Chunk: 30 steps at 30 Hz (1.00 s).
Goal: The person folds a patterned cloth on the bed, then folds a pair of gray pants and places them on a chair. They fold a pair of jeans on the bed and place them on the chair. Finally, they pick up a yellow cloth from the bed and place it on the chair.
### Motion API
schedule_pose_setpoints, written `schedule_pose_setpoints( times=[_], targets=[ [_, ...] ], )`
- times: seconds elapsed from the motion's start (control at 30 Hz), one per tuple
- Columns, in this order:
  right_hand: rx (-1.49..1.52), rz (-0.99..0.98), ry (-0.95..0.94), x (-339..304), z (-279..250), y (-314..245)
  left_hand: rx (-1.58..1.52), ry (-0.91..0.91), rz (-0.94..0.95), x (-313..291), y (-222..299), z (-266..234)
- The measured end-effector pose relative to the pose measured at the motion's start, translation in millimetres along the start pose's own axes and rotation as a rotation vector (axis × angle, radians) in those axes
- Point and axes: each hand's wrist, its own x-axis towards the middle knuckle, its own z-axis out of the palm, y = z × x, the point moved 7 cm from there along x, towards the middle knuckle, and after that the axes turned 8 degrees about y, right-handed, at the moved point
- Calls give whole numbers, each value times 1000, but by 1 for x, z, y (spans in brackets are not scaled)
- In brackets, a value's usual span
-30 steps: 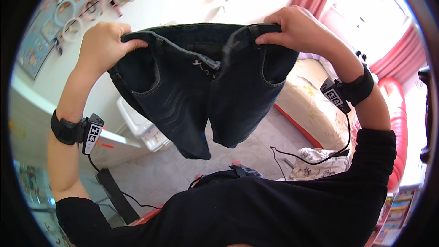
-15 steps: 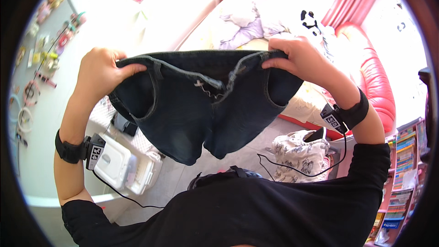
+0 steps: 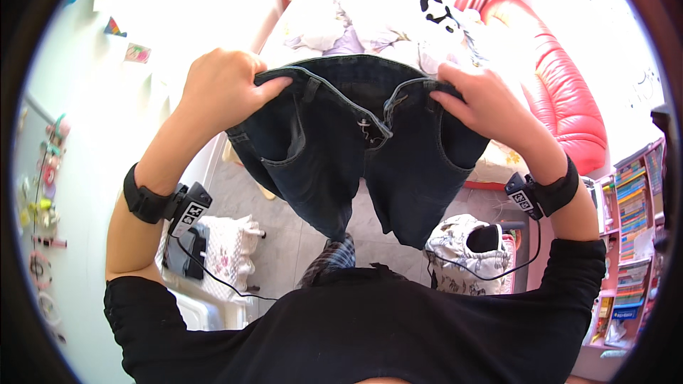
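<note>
Dark blue jeans (image 3: 327, 163) hang spread out in front of me, waistband up, the front fly undone. Seen from above, the legs look short, and I cannot tell their full length. My left hand (image 3: 226, 89) pinches the waistband at its left end, thumb on the near side. At the right end my right hand (image 3: 480, 99) grips the waistband the same way. The waist opening is stretched between both hands, and the front pockets gape a little. A small pale metal piece shows by the fly.
Beyond the jeans lies a bed (image 3: 306, 18) with rumpled bedding and a panda plush (image 3: 437, 14). A red padded headboard (image 3: 562, 107) stands at right, above a bookshelf (image 3: 633, 235). A patterned white bag (image 3: 462, 263) and a cloth-covered stand (image 3: 231, 249) are on either side of me.
My view has turned leftward, so the bed appears further left. The jeans hang more upright with the legs more apart, and both hands keep their grip.
</note>
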Motion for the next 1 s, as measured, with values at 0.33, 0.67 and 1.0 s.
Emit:
schedule_pose_setpoints(
  times=[0.33,0.67,1.0],
  targets=[
    [-112,64,132,35,47,52,-124,-64,-27,85,-31,93],
    [-219,61,-52,64,48,56,-10,150,90,124,-33,91],
    [246,31,42,137,75,40,-15,237,410,123,1,76]
  ],
)
